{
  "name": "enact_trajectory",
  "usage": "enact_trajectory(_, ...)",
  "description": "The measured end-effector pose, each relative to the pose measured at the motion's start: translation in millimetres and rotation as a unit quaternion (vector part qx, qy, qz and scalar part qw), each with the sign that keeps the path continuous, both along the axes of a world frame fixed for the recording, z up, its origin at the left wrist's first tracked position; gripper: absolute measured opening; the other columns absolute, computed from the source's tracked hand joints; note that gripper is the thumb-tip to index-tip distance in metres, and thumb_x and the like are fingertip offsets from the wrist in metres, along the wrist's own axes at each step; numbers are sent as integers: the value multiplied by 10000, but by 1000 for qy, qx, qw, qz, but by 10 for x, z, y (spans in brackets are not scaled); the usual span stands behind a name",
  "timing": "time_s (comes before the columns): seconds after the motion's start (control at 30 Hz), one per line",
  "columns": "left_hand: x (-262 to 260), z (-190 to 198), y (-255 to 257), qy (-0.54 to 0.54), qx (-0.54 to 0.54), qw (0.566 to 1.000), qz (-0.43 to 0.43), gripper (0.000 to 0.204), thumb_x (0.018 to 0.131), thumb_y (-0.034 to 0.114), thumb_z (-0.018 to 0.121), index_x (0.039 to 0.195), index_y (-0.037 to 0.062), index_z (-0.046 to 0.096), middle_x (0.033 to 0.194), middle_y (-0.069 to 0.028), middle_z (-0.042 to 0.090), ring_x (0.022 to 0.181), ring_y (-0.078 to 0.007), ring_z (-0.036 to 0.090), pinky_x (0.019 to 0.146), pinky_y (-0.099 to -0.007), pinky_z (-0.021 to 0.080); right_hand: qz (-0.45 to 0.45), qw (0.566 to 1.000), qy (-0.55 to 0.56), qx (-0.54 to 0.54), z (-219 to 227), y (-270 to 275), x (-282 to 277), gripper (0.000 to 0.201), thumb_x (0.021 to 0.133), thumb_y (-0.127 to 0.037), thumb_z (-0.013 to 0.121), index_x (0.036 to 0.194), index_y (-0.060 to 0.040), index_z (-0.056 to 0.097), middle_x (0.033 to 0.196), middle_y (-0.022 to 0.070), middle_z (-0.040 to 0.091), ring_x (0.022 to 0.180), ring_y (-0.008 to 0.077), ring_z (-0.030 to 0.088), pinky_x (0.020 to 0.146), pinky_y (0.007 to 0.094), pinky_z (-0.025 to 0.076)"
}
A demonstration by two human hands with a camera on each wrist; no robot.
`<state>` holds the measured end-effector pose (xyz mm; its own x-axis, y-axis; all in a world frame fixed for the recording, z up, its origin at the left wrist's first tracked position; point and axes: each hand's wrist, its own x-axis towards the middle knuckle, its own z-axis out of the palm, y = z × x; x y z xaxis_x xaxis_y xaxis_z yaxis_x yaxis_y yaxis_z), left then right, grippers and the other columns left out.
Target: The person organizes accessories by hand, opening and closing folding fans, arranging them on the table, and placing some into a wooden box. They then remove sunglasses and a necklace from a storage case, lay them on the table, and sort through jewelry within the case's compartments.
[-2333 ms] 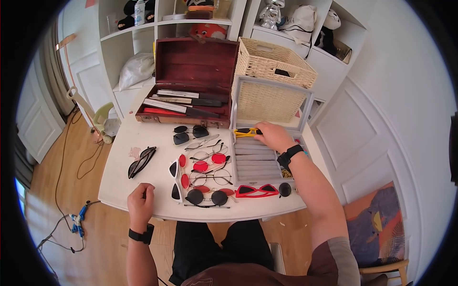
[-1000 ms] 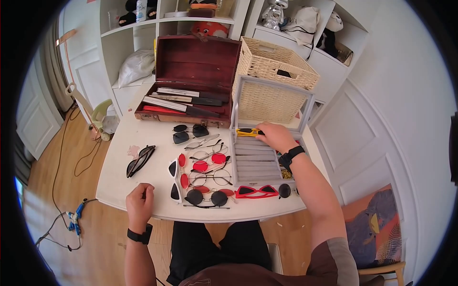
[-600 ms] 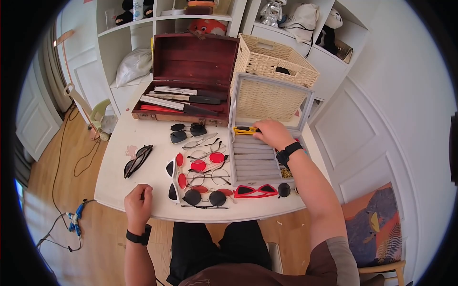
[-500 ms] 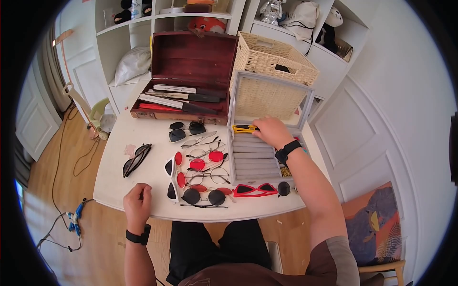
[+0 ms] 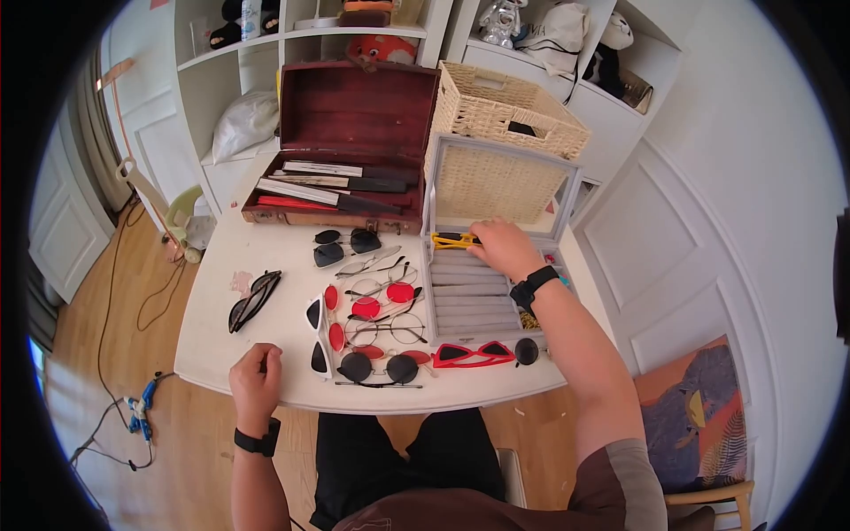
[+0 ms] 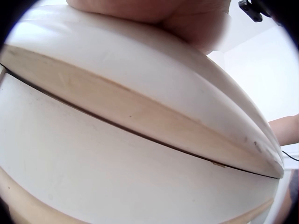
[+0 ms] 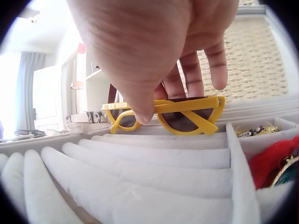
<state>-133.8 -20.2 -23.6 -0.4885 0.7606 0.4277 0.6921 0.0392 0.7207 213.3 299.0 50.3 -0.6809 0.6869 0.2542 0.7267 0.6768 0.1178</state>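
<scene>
At the back row of the grey padded display box (image 5: 474,340), my right hand (image 5: 505,248) pinches a pair of yellow sunglasses (image 5: 453,237). In the right wrist view the thumb presses the near side of the yellow sunglasses (image 7: 200,122), their temples folded toward me, while the other fingers reach down behind. They sit low over the padded rolls (image 7: 140,186). My left hand (image 5: 255,376) rests loosely curled at the table's front left edge and holds nothing. Several other glasses lie left of the box, among them white sunglasses (image 5: 319,336) and round dark sunglasses (image 5: 355,367).
Red sunglasses (image 5: 474,355) lie in front of the box. Dark sunglasses (image 5: 254,303) lie apart at left. An open wine-red case (image 5: 359,111) with folding fans (image 5: 305,190) and a woven basket (image 5: 513,111) stand behind. The box's raised lid (image 5: 505,183) leans back before the basket.
Both hands stay nearly in place. The right hand keeps pinching the yellow sunglasses at the back of the box, and their tilt has changed slightly. The head view has shifted a little.
</scene>
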Motion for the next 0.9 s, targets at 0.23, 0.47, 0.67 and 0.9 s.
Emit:
enact_trajectory(0.23,11,3,-2,4,13,1000,-6,135,943,105,631,875,-1,680,668,-116,627,540,-196,569,551,-316,452,32,999,33,-4,-71,0,16,234,879,-267,728,997,-90,632,958,75,693,929,314,662,797,436,541)
enact_trajectory(0.47,6,-10,-10,-5,-12,1000,6,134,943,109,634,877,3,682,664,-115,625,541,-197,572,551,-316,450,73,997,6,22,-93,23,22,186,881,-235,714,984,-108,625,967,53,653,949,285,659,790,433,529)
enact_trajectory(0.67,-10,-31,-2,7,5,1000,0,139,940,115,637,872,3,682,667,-120,629,539,-206,575,550,-323,451,37,997,-36,54,-94,-48,3,150,891,-234,690,978,-121,645,963,42,649,944,260,652,826,419,489)
enact_trajectory(0.9,12,-18,-10,2,-6,1000,8,138,941,111,633,871,2,682,661,-118,624,529,-201,568,544,-320,453,49,995,-46,74,-107,-101,0,128,903,-229,678,976,-127,652,944,41,627,937,244,646,841,402,455)
